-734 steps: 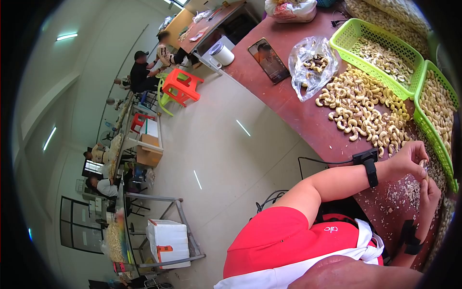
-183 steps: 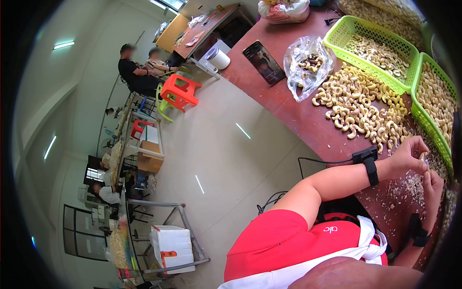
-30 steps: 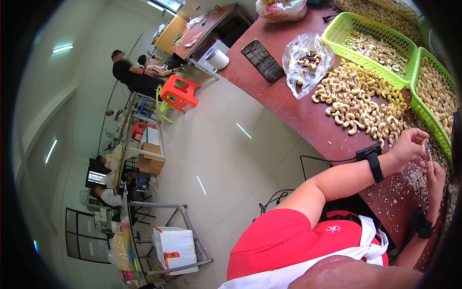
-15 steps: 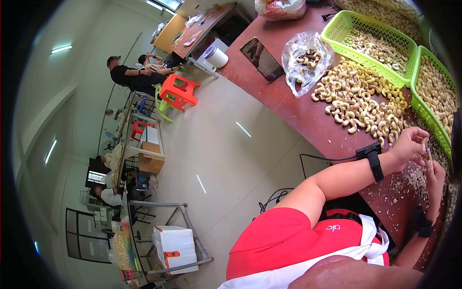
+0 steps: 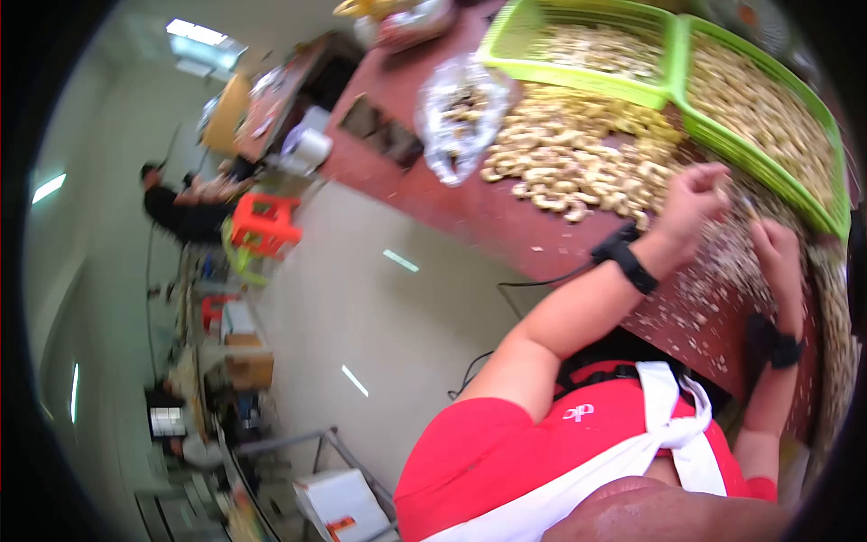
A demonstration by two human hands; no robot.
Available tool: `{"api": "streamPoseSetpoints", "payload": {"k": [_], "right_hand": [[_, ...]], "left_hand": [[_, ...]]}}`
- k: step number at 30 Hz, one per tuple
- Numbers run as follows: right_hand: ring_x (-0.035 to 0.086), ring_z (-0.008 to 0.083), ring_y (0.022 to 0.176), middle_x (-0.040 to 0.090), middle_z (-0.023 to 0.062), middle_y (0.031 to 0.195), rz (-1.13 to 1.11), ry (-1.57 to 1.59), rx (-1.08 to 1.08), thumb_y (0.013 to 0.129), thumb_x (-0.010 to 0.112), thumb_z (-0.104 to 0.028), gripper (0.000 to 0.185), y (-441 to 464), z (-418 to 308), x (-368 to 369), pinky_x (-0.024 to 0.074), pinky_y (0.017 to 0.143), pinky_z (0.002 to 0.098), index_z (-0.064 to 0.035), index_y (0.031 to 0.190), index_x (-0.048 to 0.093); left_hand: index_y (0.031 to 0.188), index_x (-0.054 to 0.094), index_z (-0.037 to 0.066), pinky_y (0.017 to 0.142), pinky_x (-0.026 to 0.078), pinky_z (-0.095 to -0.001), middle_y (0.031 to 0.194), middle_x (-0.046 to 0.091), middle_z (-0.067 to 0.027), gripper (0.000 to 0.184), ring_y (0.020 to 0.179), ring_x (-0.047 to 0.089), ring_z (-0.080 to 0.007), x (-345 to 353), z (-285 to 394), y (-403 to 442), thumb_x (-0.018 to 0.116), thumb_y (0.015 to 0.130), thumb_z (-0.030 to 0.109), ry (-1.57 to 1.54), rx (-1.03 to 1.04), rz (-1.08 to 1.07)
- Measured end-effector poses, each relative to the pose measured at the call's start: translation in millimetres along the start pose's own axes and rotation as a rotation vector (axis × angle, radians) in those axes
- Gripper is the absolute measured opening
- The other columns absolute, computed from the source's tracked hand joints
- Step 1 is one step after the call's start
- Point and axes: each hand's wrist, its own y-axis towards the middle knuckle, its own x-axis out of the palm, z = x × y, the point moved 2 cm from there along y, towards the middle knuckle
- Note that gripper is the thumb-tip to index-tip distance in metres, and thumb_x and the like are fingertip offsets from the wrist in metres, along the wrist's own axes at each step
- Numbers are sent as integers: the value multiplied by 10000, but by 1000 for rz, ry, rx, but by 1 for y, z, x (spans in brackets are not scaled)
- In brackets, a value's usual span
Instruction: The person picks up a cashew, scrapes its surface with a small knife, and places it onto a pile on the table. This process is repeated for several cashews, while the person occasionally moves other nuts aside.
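My left hand (image 5: 691, 210) is closed in a pinch on a small pale cashew (image 5: 721, 183), partly hidden by the fingers. To its right, my right hand (image 5: 778, 251) is closed around a thin, short tool like a small knife (image 5: 751, 210), its tip pointing up towards the left hand. The two hands are apart, above scattered skin crumbs (image 5: 722, 262) on the dark red table (image 5: 578, 248). Beyond my left hand lies a heap of cashews (image 5: 578, 167). Two green baskets hold nuts: one at the top (image 5: 578, 83), one at the right (image 5: 768, 149).
A clear plastic bag with dark nuts (image 5: 463, 117) and a phone (image 5: 381, 131) lie on the table. Another bag (image 5: 415, 25) stands at the far edge. Leftwards are a red stool (image 5: 265, 224), a white box (image 5: 343, 506) and a seated person in black (image 5: 172, 210).
The whole view has turned and shifted, so table and baskets sit further left, with some blur. My hands have moved apart; before, the tool met the nut in my left fingers.
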Motion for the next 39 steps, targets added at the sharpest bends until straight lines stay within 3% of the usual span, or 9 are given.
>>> {"api": "streamPoseSetpoints", "payload": {"k": [7,12,17,28,39], "right_hand": [[336,73,440,374,14,445,14,69,18,754,527,-279,353,-4,-13,-6,284,403,262,3,546,483],[349,80,427,395,24,441,-36,162,137,740,539,-303,350,-7,-16,-11,291,397,267,6,574,528],[384,111,423,425,61,453,-31,176,35,737,531,-311,351,-6,-12,-5,316,406,283,12,599,542],[396,99,426,433,60,451,-89,186,54,742,525,-319,357,-3,-7,-5,327,411,278,10,607,551],[435,78,431,500,32,474,-100,246,15,771,507,-320,353,-3,-5,0,349,412,249,-11,615,575]], "left_hand": [[1116,404,-41,641,460,-241,817,507,-56,426,726,536,-145,5,5,0,509,704,-65,94,-30,-33],[1046,443,-28,677,487,-279,844,526,-85,336,757,556,-188,9,4,0,504,718,-64,78,-62,-19],[1034,445,-32,760,477,-348,874,545,-112,295,818,555,-216,11,4,-1,493,743,-33,71,-64,-53],[1105,379,-31,742,467,-335,881,524,-117,330,824,529,-210,7,2,-2,438,795,65,15,-142,-64],[1098,374,-22,772,460,-347,1005,501,-177,302,880,529,-242,13,-1,-5,416,828,106,55,-102,-40]]}}
